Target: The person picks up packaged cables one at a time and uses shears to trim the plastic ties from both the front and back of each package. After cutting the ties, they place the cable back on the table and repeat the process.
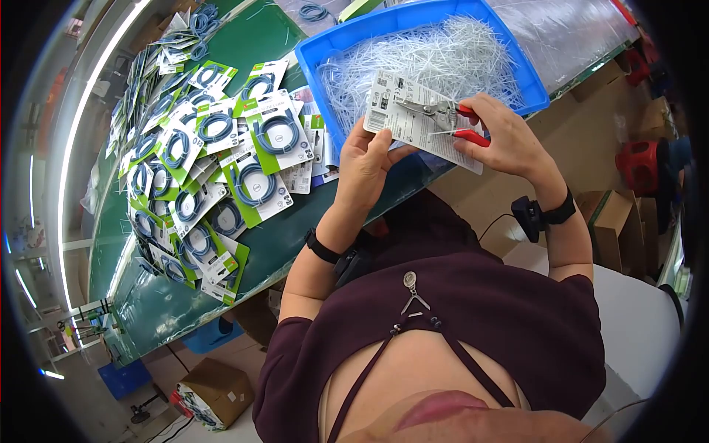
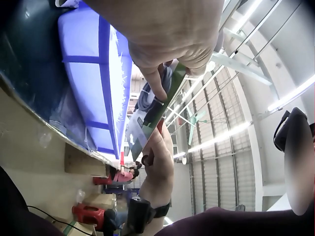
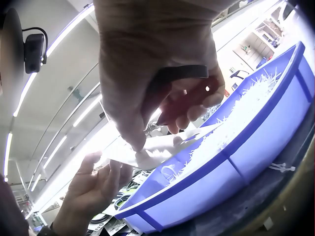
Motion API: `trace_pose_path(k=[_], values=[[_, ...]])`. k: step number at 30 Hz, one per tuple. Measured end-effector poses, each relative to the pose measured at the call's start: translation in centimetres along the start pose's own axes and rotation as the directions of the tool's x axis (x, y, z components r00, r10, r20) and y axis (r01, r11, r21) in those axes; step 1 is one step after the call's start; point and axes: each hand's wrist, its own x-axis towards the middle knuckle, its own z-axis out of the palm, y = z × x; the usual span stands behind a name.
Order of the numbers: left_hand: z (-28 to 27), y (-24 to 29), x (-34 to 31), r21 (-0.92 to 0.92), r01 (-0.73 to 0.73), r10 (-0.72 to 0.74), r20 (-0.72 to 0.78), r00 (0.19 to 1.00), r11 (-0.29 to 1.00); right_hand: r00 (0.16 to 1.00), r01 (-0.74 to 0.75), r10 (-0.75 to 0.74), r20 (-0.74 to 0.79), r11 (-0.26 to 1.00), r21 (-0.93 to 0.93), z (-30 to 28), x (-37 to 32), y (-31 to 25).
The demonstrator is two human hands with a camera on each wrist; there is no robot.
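Observation:
In the head view my left hand [image 1: 365, 159] grips a printed cardboard package [image 1: 410, 122] by its near left edge, its white back facing up. A coiled blue-grey cable [image 2: 147, 93] shows on the card's other face in the left wrist view. My right hand [image 1: 506, 136] holds red-handled pliers [image 1: 471, 137], fingers and thumb around the handles. The metal head of the pliers lies over the middle of the card's back. From the right wrist view, the pliers [image 3: 189, 101] and the white card [image 3: 157, 147] appear beneath that hand, close above the bin.
A blue bin [image 1: 436, 15] full of thin whitish plastic strips [image 1: 443, 59] stands beyond my hands. Many carded cables [image 1: 214, 140] lie piled at the left on the green table [image 1: 251, 277]. Cardboard boxes [image 1: 609, 225] and a red stool [image 1: 639, 166] stand at the right.

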Motion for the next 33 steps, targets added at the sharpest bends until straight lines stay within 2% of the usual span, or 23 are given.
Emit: trace_pose_path(k=[6, 10, 13, 18, 22, 25, 33], values=[[0.0, -0.3, -0.1, 0.002, 0.012, -0.012, -0.010, 1.000, 1.000, 1.000, 0.005, -0.005, -0.008, 1.000, 0.011, 0.4, 0.0, 0.0], [0.3, -0.7, -0.2, 0.007, 0.006, -0.006, -0.011, 1.000, 1.000, 0.999, -0.016, 0.016, 0.033, 1.000, -0.005, 0.1, -0.1, 0.4], [0.3, -1.0, 0.0, -0.006, 0.019, -0.019, -0.037, 0.999, 1.000, 0.988, -0.085, 0.083, 0.128, 0.996, 0.012, -0.3, -0.2, 1.0], [-0.6, -1.0, 0.1, -0.047, -0.022, 0.019, -0.052, 0.998, 0.999, 0.989, -0.060, 0.056, 0.136, 0.998, 0.022, -0.3, -2.3, 2.6], [-0.5, -1.0, 0.1, -0.024, -0.081, 0.079, -0.067, 0.995, 0.996, 0.998, 0.011, -0.018, 0.060, 0.992, 0.123, -0.7, -4.1, 2.6], [-0.1, -1.1, 0.1, -0.027, -0.076, 0.075, -0.040, 0.996, 0.997, 0.997, 0.063, -0.064, 0.046, 0.998, 0.020, -0.5, -4.4, 2.1], [0.2, -1.1, -0.3, -0.022, -0.115, 0.114, -0.056, 0.992, 0.993, 0.999, 0.020, -0.020, 0.036, 1.000, 0.005, -0.5, -4.5, 2.5]])
